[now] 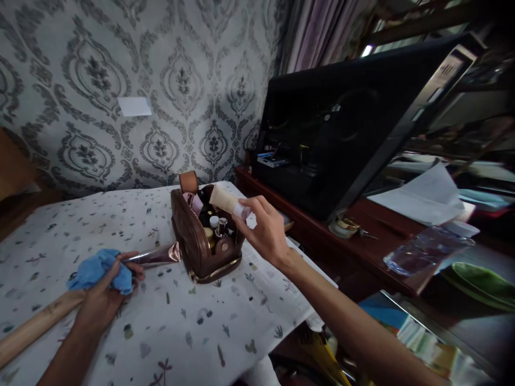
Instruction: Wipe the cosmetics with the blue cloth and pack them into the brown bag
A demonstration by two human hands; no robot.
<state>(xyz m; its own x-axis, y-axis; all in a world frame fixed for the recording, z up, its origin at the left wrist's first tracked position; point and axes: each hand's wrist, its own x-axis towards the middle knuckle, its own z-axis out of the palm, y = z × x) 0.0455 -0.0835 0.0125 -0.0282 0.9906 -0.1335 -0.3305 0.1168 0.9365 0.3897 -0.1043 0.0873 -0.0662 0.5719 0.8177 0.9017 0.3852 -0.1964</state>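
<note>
A brown leather toiletry bag (189,246) stands unzipped on the patterned cloth, with several small bottles and jars inside. My right hand (267,228) pinches a cream-coloured tube (224,199) by its pale cap, tilted over the bag's opening. To the left of the bag, my left hand (102,295) is closed around a crumpled blue cloth (100,268) and the near end of a shiny rose-gold tube (155,256). The far end of that tube reaches the bag's side; whether they touch I cannot tell.
A long tan shape (40,324), arm or stick, lies beside my left forearm. A white patterned cloth (169,327) covers the surface. At right, a large black screen-like panel (322,128) leans over a red-brown desk (374,214) with papers (422,195) and clear plastic (426,249).
</note>
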